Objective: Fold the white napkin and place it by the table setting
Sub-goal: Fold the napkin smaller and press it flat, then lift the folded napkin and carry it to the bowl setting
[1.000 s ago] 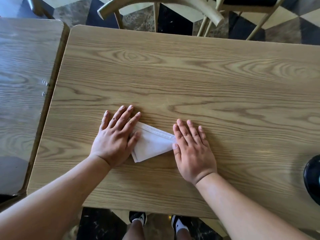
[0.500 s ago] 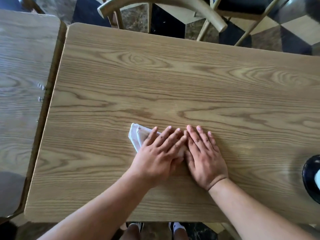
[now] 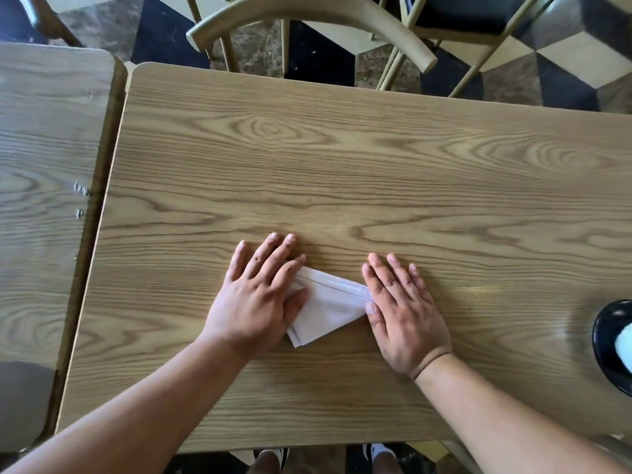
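A white napkin [image 3: 330, 304], folded into a small triangle, lies flat on the wooden table [image 3: 342, 165] near its front edge. My left hand [image 3: 256, 299] lies palm down on the napkin's left end, fingers spread, and hides that part. My right hand [image 3: 400, 313] rests flat on the table at the napkin's right tip, its thumb touching the cloth's corner. Neither hand grips the napkin; both press down. A black plate [image 3: 607, 343] with something white on it shows at the right edge of the view.
A second wooden table [image 3: 41, 200] butts against the left side. Wooden chairs [image 3: 307, 22] stand beyond the far edge on a checkered floor. My feet [image 3: 376, 455] show below the near edge.
My left hand slid back from the napkin's right part to its left end, uncovering the folded triangle. My right hand stayed at the right tip.
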{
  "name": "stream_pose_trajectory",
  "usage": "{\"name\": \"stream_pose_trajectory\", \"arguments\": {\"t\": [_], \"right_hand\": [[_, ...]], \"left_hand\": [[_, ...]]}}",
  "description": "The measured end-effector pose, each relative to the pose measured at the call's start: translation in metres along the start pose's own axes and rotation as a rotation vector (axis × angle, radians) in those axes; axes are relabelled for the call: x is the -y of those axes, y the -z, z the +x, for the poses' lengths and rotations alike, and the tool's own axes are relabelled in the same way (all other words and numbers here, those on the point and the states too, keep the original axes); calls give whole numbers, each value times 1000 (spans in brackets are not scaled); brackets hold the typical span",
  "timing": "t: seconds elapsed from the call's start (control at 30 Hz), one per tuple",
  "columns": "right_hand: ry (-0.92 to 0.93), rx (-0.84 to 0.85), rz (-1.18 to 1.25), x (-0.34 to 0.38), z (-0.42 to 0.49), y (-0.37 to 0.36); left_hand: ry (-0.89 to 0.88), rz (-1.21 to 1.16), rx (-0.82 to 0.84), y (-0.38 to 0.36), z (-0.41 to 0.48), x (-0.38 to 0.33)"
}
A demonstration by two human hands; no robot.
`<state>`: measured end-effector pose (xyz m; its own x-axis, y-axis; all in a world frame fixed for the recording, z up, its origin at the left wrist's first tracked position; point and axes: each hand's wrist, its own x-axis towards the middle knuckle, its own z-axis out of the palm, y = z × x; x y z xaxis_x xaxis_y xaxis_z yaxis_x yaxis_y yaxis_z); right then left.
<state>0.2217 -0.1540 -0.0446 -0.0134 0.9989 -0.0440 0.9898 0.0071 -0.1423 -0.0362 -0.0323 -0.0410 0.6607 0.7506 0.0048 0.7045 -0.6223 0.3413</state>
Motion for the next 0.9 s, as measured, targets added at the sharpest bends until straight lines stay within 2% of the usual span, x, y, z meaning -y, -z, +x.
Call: {"name": "stream_pose_trajectory", "arguments": {"t": [0.2, 0.3, 0.37, 0.47, 0.53, 0.63, 0.7, 0.73, 0.8, 0.83, 0.9], "right_hand": [[7, -37, 33, -1, -1, 0], [-2, -60, 70, 0, -1, -3], [-24, -54, 115, 0, -1, -2], [-54, -1, 231, 2, -1, 7], [-138, -21, 427, 1, -13, 16], [-416, -61, 745, 1, -47, 40], [-650, 91, 1010, -4, -67, 65], [-783, 187, 1222, -10, -73, 75], [-974, 326, 1687, -21, -81, 94], [-986, 336, 1798, -29, -84, 102], [-1000, 264, 1844, -45, -89, 112]], "left_hand": [[-13, 3, -109, -2, -4, -6], [71, 79, -107, 13, -4, -21], [255, 105, 14, 34, -3, -40], [659, -38, 244, 59, -2, -69], [807, -218, 278, 66, -4, -92], [992, -769, 171, 63, -5, -130], [1050, -1105, 142, 57, -1, -161], [1031, -1204, 156, 52, 2, -178], [969, -1292, 209, 43, 8, -211], [947, -1296, 234, 39, 12, -227], [896, -1294, 262, 33, 22, -257]]}}
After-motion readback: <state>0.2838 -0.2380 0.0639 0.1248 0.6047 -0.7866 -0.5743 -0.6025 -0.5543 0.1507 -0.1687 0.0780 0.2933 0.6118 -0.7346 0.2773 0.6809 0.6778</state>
